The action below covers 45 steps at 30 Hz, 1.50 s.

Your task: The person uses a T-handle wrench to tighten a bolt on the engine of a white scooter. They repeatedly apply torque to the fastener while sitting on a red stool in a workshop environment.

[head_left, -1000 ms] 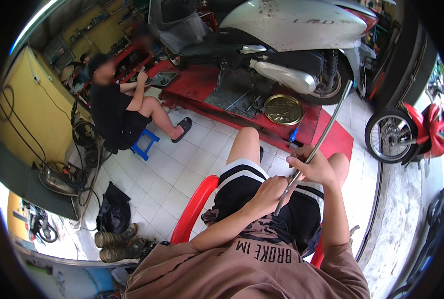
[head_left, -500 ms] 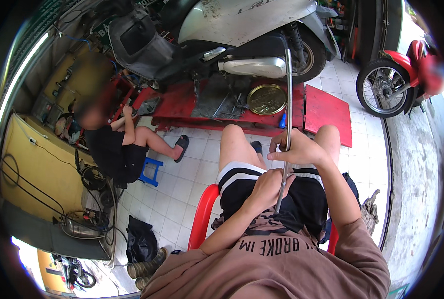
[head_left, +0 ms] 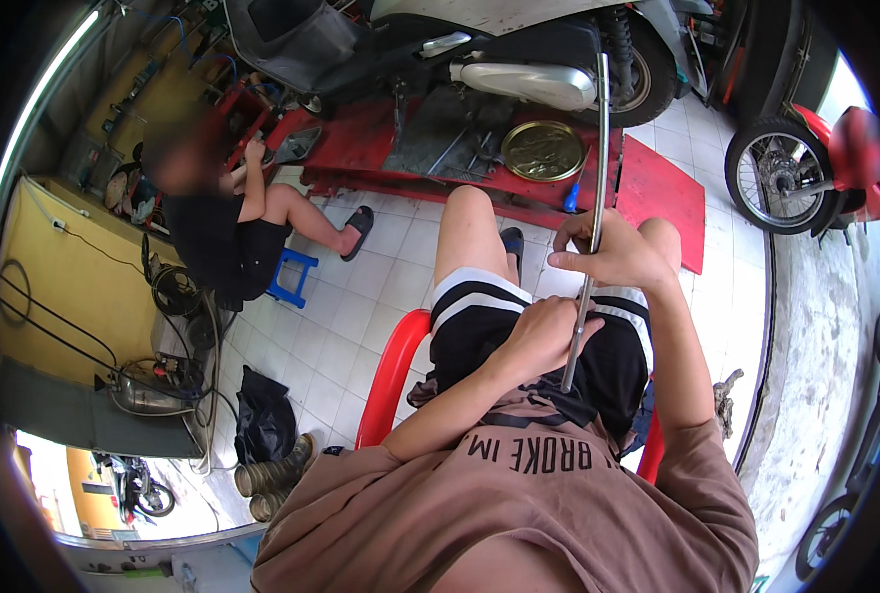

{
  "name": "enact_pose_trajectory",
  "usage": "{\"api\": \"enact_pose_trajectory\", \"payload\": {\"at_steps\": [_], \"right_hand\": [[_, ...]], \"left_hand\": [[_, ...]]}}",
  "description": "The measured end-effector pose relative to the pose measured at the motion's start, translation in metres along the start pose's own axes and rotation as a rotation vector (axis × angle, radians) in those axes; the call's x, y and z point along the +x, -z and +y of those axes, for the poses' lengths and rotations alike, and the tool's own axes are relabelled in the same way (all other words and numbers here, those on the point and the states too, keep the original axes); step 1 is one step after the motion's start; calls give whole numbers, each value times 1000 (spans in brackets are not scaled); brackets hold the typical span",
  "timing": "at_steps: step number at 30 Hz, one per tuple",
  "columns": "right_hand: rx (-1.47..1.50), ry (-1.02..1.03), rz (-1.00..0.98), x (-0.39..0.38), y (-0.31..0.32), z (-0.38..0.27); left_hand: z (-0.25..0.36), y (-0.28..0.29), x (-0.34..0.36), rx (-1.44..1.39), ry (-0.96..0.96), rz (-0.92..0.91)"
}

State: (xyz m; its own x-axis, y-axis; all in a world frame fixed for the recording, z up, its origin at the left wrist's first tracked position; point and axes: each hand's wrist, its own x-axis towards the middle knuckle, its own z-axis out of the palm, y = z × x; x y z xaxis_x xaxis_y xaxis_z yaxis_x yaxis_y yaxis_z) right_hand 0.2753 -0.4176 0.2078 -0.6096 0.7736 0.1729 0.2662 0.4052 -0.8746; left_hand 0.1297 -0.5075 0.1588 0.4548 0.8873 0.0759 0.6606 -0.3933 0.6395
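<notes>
Scooter (head_left: 519, 59) beyond rod (head_left: 590, 208), hands (head_left: 608, 259) wrapped.

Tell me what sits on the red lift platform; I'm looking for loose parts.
On the red platform stand a scooter, a round brass-coloured pan and a dark mat. Anything beneath the scooter is hidden.

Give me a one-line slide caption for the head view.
Seated on a red chair, a person grips a long metal rod with the left hand low and right hand higher, facing a scooter.
</notes>
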Motion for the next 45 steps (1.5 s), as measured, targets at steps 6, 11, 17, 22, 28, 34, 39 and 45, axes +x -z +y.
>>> {"api": "enact_pose_trajectory", "payload": {"at_steps": [6,11,17,22,28,34,39,45], "right_hand": [[-42,-79,-30,1,1,-4],[-22,-104,53,7,-8,11],[-40,-27,74,15,-31,2],[-18,60,164,15,-43,12],[25,53,136,20,-38,12],[48,30,182,16,-25,20],[58,-17,216,16,-10,26],[85,12,267,14,-3,26]], "left_hand": [[-3,-5,-4,5,34,-37],[-10,-10,1,17,18,19],[-3,8,7,22,44,246],[0,2,4,55,192,199],[10,-1,11,136,203,229],[9,-9,8,102,191,249],[13,-1,17,113,160,220],[16,-2,22,37,109,228]]}}
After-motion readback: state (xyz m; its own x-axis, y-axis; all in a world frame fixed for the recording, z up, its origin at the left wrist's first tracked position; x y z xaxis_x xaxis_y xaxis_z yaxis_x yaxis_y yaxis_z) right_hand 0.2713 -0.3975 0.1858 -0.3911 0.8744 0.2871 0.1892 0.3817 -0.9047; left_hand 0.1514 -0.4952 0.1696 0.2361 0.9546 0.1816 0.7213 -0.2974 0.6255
